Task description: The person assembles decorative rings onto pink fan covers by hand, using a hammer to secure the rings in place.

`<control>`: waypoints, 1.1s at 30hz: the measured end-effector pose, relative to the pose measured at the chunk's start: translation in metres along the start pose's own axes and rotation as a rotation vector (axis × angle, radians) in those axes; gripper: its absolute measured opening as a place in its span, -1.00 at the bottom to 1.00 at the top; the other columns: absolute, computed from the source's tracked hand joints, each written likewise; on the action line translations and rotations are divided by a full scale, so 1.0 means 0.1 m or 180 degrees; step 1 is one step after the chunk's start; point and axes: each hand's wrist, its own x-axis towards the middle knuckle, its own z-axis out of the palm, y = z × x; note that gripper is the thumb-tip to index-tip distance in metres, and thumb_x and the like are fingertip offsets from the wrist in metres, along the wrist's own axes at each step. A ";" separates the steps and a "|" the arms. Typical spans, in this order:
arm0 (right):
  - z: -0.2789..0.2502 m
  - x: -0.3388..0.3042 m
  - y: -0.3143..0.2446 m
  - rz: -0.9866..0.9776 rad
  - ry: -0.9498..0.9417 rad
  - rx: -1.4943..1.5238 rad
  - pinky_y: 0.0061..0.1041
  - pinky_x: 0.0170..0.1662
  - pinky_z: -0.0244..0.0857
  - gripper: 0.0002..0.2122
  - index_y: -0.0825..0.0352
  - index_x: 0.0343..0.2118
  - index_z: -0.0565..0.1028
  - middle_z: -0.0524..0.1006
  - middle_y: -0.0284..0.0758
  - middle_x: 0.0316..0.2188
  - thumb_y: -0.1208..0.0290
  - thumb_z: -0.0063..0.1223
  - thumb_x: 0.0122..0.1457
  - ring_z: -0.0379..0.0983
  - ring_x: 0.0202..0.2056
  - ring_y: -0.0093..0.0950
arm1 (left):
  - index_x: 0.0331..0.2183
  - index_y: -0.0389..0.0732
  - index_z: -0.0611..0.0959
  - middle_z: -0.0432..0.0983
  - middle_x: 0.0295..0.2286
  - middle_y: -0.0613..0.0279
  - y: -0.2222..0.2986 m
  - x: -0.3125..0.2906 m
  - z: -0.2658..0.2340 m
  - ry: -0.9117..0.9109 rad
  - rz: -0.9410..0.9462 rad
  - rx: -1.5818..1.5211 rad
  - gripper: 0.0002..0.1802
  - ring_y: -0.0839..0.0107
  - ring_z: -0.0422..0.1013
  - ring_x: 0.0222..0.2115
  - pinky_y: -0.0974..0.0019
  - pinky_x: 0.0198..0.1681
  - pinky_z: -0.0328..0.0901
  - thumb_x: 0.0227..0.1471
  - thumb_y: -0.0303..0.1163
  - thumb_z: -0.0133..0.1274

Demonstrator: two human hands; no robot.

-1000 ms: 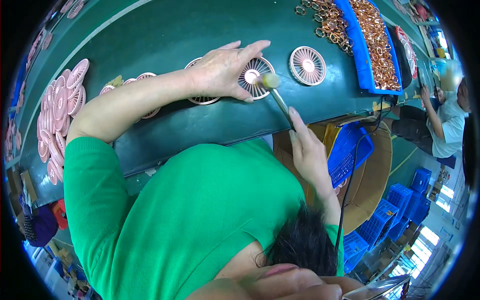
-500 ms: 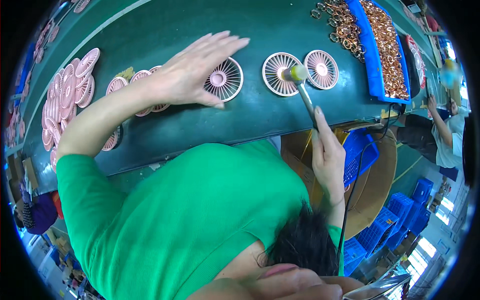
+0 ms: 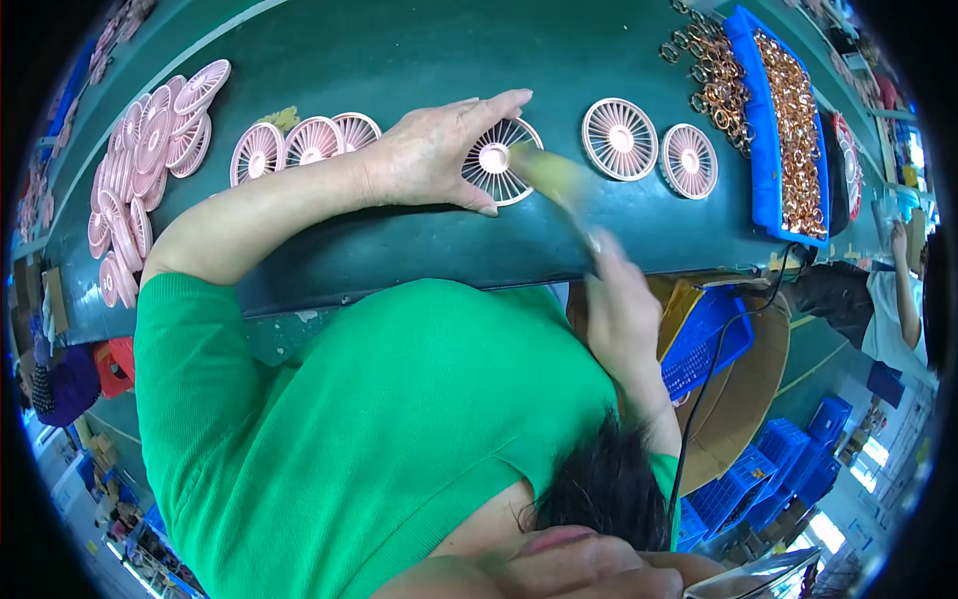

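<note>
My left hand [image 3: 434, 150] lies over a round pink fan grille [image 3: 504, 165] on the dark green belt [image 3: 399, 60], fingers across its top and thumb at its near edge. My right hand [image 3: 619, 304] grips a thin brush [image 3: 554, 178] whose yellowish head is blurred and sits just right of the grille's hub. Two more pink grilles [image 3: 620, 138] [image 3: 689, 160] lie flat to the right. A row of three grilles [image 3: 314, 140] rests behind my left wrist.
A heap of pink grilles [image 3: 140, 170] is at the far left. A blue tray of copper rings [image 3: 788, 120] stands at the right, loose rings [image 3: 714, 75] beside it. Another person [image 3: 893, 299] works at the right edge. Blue crates [image 3: 788, 459] sit below.
My left hand has drawn a fresh grille from the left row toward the middle. My right hand has swung the brush off the previous grille onto this one.
</note>
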 end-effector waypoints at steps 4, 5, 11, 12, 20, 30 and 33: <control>-0.11 0.08 -0.15 0.0125 -0.0230 0.0095 -0.28 -0.48 0.32 -0.50 0.12 0.13 0.37 0.40 -0.21 -0.57 0.56 0.05 0.08 0.39 -0.58 -0.20 | 0.25 -0.09 -0.02 0.30 0.08 0.10 -0.03 -0.03 0.03 0.0106 0.0105 -0.0163 0.29 0.08 0.27 0.08 0.13 0.14 0.24 -0.42 -0.22 0.44; -0.07 0.10 -0.12 -0.0096 0.0088 0.0372 -0.22 -0.49 0.30 -0.50 0.08 0.18 0.31 0.40 -0.18 -0.59 0.49 0.02 0.14 0.40 -0.58 -0.16 | 0.25 -0.09 -0.02 0.30 0.08 0.10 -0.03 -0.04 0.03 0.0105 0.0109 -0.0171 0.29 0.08 0.27 0.08 0.13 0.14 0.24 -0.42 -0.22 0.44; -0.05 0.38 -0.02 0.0326 -0.0467 -0.0036 -0.20 -0.45 0.32 -0.56 0.01 0.14 0.35 0.44 -0.17 -0.58 0.44 0.00 0.17 0.43 -0.53 -0.13 | 0.27 -0.13 -0.04 0.12 0.17 -0.08 0.01 -0.20 -0.12 0.0246 0.0463 0.0261 0.33 -0.06 0.06 0.20 -0.04 0.23 0.06 -0.42 -0.07 0.41; -0.07 0.38 -0.02 0.0263 -0.0476 -0.0017 -0.20 -0.45 0.32 -0.56 0.01 0.14 0.35 0.44 -0.17 -0.58 0.44 0.00 0.17 0.43 -0.53 -0.13 | 0.27 -0.14 -0.02 0.07 0.19 -0.08 -0.02 -0.27 -0.28 0.0219 0.0501 0.0681 0.33 -0.06 0.00 0.22 -0.08 0.25 -0.02 -0.44 -0.06 0.41; 0.06 0.24 -0.01 0.0430 -0.0811 0.0168 -0.19 -0.32 0.34 -0.59 0.02 0.13 0.37 0.51 -0.13 -0.46 0.39 -0.01 0.18 0.46 -0.42 -0.09 | 0.24 -0.05 0.10 0.23 0.06 -0.08 -0.14 -1.16 -0.66 -0.0090 -0.0754 0.1805 0.26 -0.01 0.11 0.15 -0.12 0.22 0.00 -0.49 -0.23 0.44; 0.03 0.40 0.13 0.1019 -0.0079 0.0086 -0.37 -0.23 0.35 -0.64 0.19 0.14 0.35 0.54 -0.06 -0.32 0.44 -0.13 0.27 0.52 -0.35 -0.19 | 0.07 -0.26 0.29 0.34 -0.06 -0.08 -0.07 -0.73 -0.49 0.1374 -0.0001 0.0384 0.07 -0.05 0.33 -0.06 0.04 0.04 0.23 -0.48 -0.11 0.45; -0.06 0.42 0.10 0.1417 -0.0166 0.0760 -0.61 -0.37 0.24 -0.65 0.22 0.14 0.35 0.47 -0.25 -0.43 0.46 -0.13 0.28 0.26 -0.52 -0.58 | 0.14 -0.26 0.21 0.25 0.07 -0.11 -0.10 -0.32 0.00 0.1322 0.0261 0.0617 0.15 -0.03 0.24 0.06 0.06 0.12 0.17 -0.43 -0.07 0.44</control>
